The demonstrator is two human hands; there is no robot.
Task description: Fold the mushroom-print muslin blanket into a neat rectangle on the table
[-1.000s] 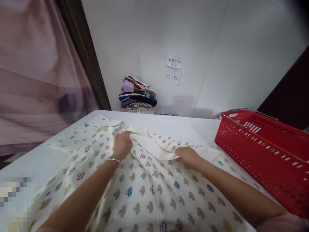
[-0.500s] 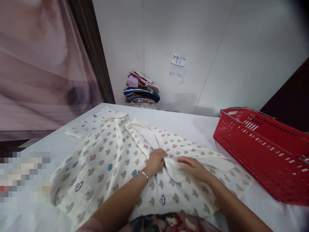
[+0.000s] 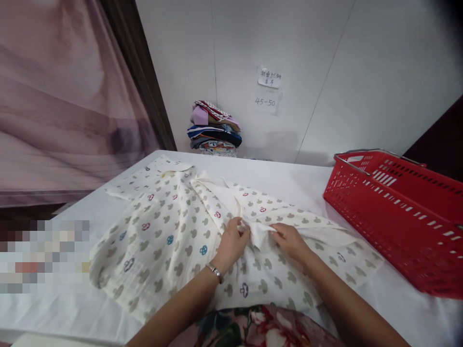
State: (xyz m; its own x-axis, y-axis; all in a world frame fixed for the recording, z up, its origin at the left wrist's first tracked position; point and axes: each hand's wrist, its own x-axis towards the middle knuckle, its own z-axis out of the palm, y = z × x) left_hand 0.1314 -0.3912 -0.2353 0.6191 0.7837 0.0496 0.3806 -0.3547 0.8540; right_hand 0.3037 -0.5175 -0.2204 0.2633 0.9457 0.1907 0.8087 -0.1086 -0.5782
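Observation:
A cream cotton robe (image 3: 170, 221) printed with grey, red, blue and purple mushrooms lies spread across the white table. One sleeve reaches to the far left, and its front overlaps in the middle. My left hand (image 3: 231, 243), with a silver bracelet at the wrist, has its fingers curled on gathered cloth at the centre of the robe. Close by on the right, my right hand (image 3: 290, 241) pinches a turned-up white edge of the same robe. A short stretch of bunched cloth runs between the two hands. The fingertips are partly buried in the folds.
A red perforated basket (image 3: 394, 226) with metal handles stands on the table's right side. Against the back wall is a stack of folded clothes (image 3: 215, 127). Paper notes (image 3: 265, 101) are stuck to the wall. A pink curtain (image 3: 65, 106) hangs at the left.
My right hand has closed from a flatter pose onto the white cloth edge. The loose white flap has been drawn into a small fold between my hands. The view has shifted slightly.

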